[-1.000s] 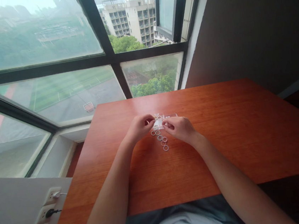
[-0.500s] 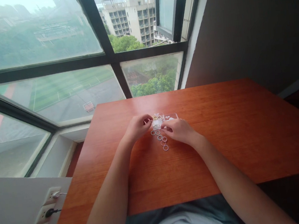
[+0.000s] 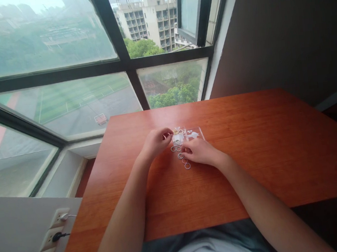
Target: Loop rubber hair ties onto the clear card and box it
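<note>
A small clear plastic box [image 3: 177, 136] sits in the middle of the table, its lid [image 3: 197, 132] folded open to the right. Inside are pale rings and some gold-coloured ones. My left hand [image 3: 158, 140] is at the box's left side, thumb and fingers closed on its edge. Several thin whitish rings lie in front of the box, among them a ring [image 3: 173, 149] at the left and a ring [image 3: 187, 166] nearest me. My right hand [image 3: 200, 150] rests low over this group, fingertips pinched at one ring, which they hide.
The reddish-brown wooden table [image 3: 251, 165] reaches far to the right. Behind it stand dark-framed windows [image 3: 132, 85], one pane swung open. A grey wall [image 3: 267, 31] rises at the right. Power sockets [image 3: 48, 239] with plugs and cords are on the low wall at the left.
My right hand has moved from the box's right side down and toward me, onto the rings, uncovering more of the lid. My left hand stays at the box.
</note>
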`<state>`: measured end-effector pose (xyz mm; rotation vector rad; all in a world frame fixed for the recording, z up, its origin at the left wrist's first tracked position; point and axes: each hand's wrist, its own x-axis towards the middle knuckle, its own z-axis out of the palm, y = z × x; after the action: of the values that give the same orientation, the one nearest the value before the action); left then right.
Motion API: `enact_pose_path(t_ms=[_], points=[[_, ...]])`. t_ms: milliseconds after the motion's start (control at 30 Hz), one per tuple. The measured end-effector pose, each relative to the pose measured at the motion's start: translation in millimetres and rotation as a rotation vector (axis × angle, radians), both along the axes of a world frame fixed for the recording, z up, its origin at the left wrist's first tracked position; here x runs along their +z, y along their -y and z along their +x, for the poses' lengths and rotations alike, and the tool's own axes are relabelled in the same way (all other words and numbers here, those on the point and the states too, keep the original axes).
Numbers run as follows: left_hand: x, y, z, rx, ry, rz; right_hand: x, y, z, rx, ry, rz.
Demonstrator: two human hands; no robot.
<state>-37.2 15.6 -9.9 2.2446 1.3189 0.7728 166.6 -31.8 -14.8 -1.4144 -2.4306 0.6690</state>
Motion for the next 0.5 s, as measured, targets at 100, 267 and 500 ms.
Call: enact_pose_path(t_ms=[100,267,500], points=[[0.7,0.6,0.5,-0.001,0.000,0.000,0.2,0.1,-1.3,-0.001,-0.003,-0.012],[1.7,1.3,1.0,-0.005,0.005,-0.007,0.6,0.8,-2.1,-0.004,-0.011,-0.019],[-0.1,-0.1,1.5,-0.003,0.017,-0.015,0.5,5.1,-3.1,0.041,-0.008,0.011]])
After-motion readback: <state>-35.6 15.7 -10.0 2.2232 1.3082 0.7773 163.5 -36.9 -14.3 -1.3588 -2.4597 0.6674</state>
